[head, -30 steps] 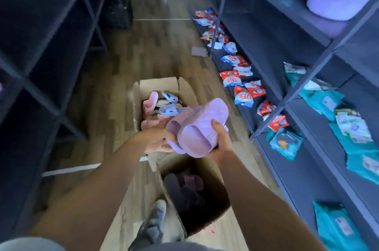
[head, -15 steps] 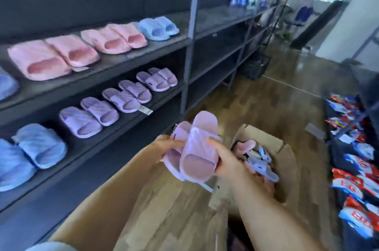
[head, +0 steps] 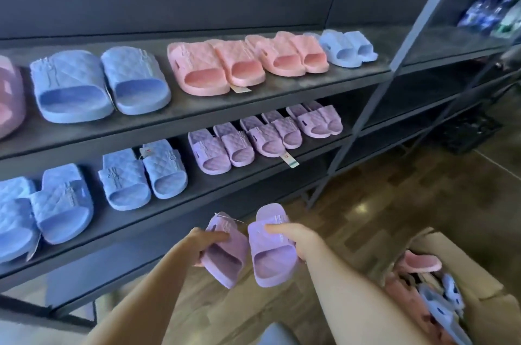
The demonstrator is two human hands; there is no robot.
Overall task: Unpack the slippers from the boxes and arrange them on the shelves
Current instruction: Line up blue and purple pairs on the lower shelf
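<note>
Just in front of the lower shelf (head: 180,205), near its front edge, a pair of lilac slippers is held above the wooden floor (head: 394,203), one in each hand. The left slipper (head: 225,260) is gripped by the left hand (head: 207,243), whose thumb is laid across the strap while the fingers are curled under the sole. The right slipper (head: 272,260) is gripped in the same way by the right hand (head: 294,237). The two hands are kept apart, and the slippers are held side by side, close together, with their heels turned toward the person; a thin tie is seen between the toe ends. On the lower shelf three lilac pairs (head: 267,133) are lined up toward the right end, with a paper tag (head: 290,160) hung over the front edge, and blue pairs (head: 141,175) are set toward the left end. On the upper shelf (head: 253,102) a large blue pair (head: 98,82), two pink pairs (head: 225,68) and a small blue pair (head: 348,48) are placed in a row; at the far left edge part of a pink slipper (head: 10,96) is seen. At the lower right an open cardboard box (head: 479,288) is stood on the floor, and pink slippers (head: 421,263) and blue slippers (head: 439,311) are piled loosely inside it.
</note>
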